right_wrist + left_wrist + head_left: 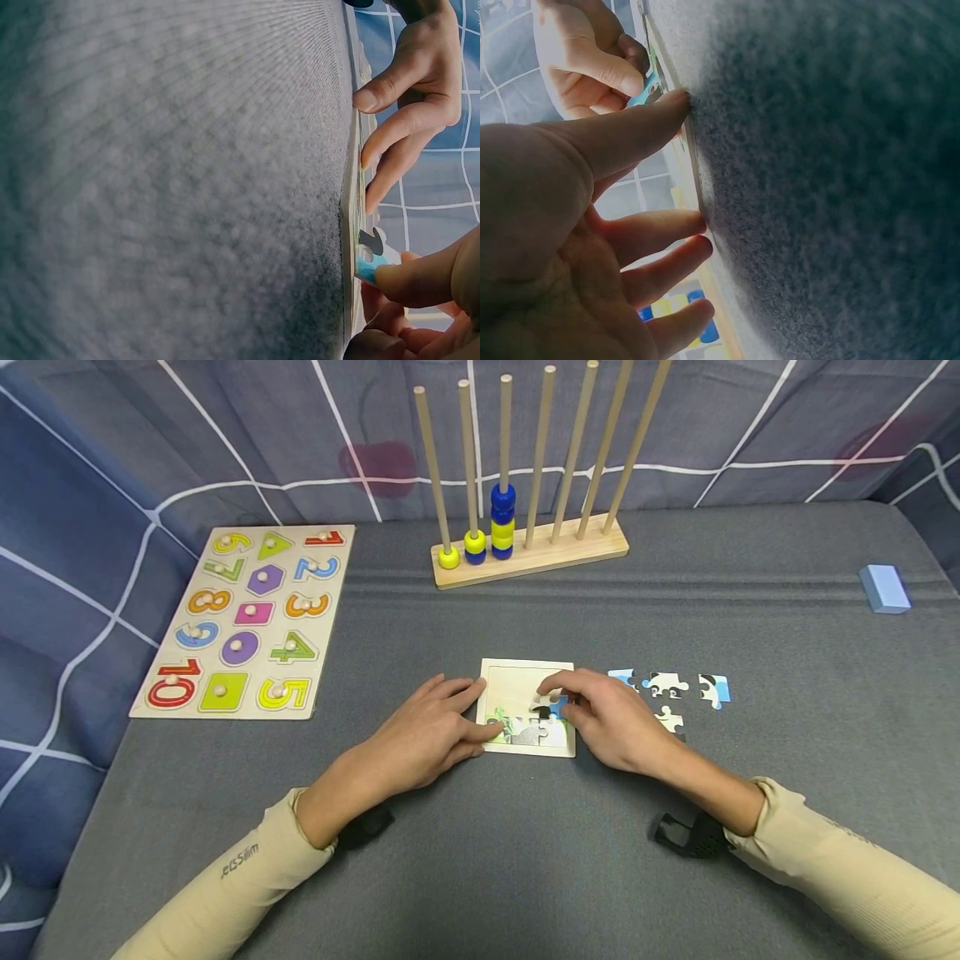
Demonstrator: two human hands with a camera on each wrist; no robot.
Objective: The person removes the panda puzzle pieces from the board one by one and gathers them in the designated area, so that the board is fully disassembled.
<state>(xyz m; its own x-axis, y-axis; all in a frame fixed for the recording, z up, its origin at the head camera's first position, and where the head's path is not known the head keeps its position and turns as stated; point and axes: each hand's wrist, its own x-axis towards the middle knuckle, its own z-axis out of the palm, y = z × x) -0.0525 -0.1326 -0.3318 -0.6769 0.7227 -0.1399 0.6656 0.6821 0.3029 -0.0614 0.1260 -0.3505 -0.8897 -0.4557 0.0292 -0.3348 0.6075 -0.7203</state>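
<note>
A small wooden puzzle tray (525, 663) lies on the grey cloth, with green, grey and white jigsaw pieces (527, 732) along its near side. My left hand (427, 727) rests at the tray's left edge, fingers extended, one of them over the lower left pieces. With thumb and fingers, my right hand (622, 725) pinches a blue, black and white jigsaw piece (369, 268) at the tray's right side. That piece stands tilted above the tray in the right wrist view, and the fingers partly cover it. The tray's far part shows bare wood.
Several loose panda jigsaw pieces (666, 685) lie just right of my right hand. A wooden number-and-shape board (243, 618) is at the left. Behind stands a peg rack (528, 560) with blue and yellow beads; a light blue block (885, 589) sits far right.
</note>
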